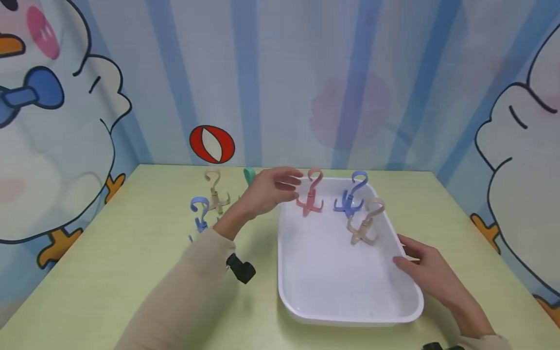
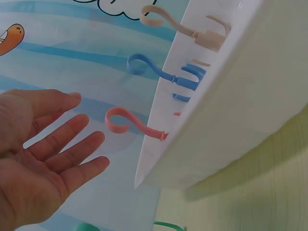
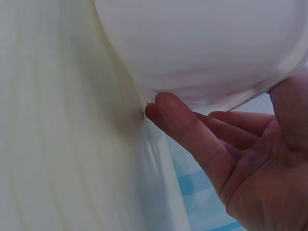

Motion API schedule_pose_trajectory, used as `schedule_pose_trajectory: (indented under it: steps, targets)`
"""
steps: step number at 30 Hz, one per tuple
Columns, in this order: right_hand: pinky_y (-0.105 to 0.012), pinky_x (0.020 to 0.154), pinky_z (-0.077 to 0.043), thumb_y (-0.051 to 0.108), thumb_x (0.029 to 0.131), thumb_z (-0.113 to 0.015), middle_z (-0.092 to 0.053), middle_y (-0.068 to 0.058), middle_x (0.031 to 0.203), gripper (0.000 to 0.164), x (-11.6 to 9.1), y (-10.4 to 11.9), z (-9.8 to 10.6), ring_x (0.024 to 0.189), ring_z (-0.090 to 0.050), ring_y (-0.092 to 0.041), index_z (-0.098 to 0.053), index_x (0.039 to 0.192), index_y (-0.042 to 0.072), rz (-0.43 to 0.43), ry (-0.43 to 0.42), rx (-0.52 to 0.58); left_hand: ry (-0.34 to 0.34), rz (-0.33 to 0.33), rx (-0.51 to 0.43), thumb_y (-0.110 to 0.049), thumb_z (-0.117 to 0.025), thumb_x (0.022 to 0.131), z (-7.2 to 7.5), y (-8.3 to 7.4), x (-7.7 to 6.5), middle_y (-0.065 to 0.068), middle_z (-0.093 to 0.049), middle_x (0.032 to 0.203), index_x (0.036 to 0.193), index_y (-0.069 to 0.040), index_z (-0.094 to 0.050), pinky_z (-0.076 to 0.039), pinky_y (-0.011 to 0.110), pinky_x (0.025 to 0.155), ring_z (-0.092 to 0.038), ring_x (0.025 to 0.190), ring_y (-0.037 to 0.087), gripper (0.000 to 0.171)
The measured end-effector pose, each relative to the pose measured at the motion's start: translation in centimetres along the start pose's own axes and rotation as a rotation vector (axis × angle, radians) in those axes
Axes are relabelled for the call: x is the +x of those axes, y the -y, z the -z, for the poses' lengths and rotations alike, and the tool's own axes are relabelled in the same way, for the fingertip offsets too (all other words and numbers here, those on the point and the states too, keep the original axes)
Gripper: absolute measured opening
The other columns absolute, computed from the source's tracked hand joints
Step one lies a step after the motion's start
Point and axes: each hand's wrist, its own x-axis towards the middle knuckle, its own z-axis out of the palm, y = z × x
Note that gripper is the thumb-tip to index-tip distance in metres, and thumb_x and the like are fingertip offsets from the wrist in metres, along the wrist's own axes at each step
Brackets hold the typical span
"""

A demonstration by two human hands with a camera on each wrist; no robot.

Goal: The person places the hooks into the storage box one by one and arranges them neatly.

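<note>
My left hand hovers over the left rim of a white plastic tray, its fingers loosely extended and nothing in them. Just beyond its fingertips, a pink swivel hook with several prongs stands in the tray; the left wrist view shows a gap between that hook's curl and the hand. A blue hook and a beige hook stand farther right in the tray. My right hand grips the tray's right side, thumb at the rim and fingers against the outer wall.
Left of the tray, a beige hook, a blue hook and a green hook stand on the pale green table. The left arm partly covers the blue and green ones. A striped cartoon backdrop rises behind the table.
</note>
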Motion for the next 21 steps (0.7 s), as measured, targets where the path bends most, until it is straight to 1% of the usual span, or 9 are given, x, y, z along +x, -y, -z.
schedule_pose_trajectory:
  steps: [3,9,16,21]
  targets:
    - [-0.036,0.079,-0.066,0.018,0.105,-0.064,-0.056,-0.036,0.147,0.067,-0.1,0.0,0.1,0.114,-0.072,-0.038,-0.035,0.161,-0.004,-0.007,-0.003,-0.006,-0.005,-0.001,0.0,-0.009,-0.07,0.1,0.7,0.4,-0.5,0.013,-0.067,0.141,0.144,-0.01,-0.063,-0.059,0.044,0.104,-0.066,0.131,0.032,0.044]
    - [-0.037,0.079,-0.066,0.018,0.105,-0.064,-0.055,-0.037,0.147,0.068,0.0,0.0,0.3,0.113,-0.072,-0.038,-0.034,0.162,-0.004,-0.009,-0.009,-0.005,-0.03,0.028,0.026,-0.012,-0.07,0.101,1.6,0.9,-1.6,0.012,-0.068,0.141,0.142,-0.012,-0.064,-0.06,0.044,0.103,-0.067,0.13,0.032,0.042]
    - [-0.035,0.079,-0.066,0.017,0.105,-0.063,-0.055,-0.037,0.148,0.067,-0.1,0.0,0.2,0.116,-0.071,-0.04,-0.034,0.162,-0.004,-0.006,-0.003,0.008,-0.065,0.068,0.036,-0.012,-0.07,0.1,2.0,1.5,-3.1,0.013,-0.068,0.141,0.144,-0.011,-0.063,-0.06,0.048,0.102,-0.067,0.13,0.034,0.044]
    - [-0.037,0.081,-0.066,0.017,0.105,-0.063,-0.054,-0.037,0.148,0.067,0.1,-0.1,0.0,0.117,-0.07,-0.041,-0.034,0.162,-0.005,-0.007,-0.004,0.003,-0.078,0.069,0.026,-0.011,-0.07,0.101,2.1,1.9,-4.1,0.014,-0.068,0.14,0.143,-0.011,-0.063,-0.061,0.047,0.101,-0.068,0.128,0.034,0.043]
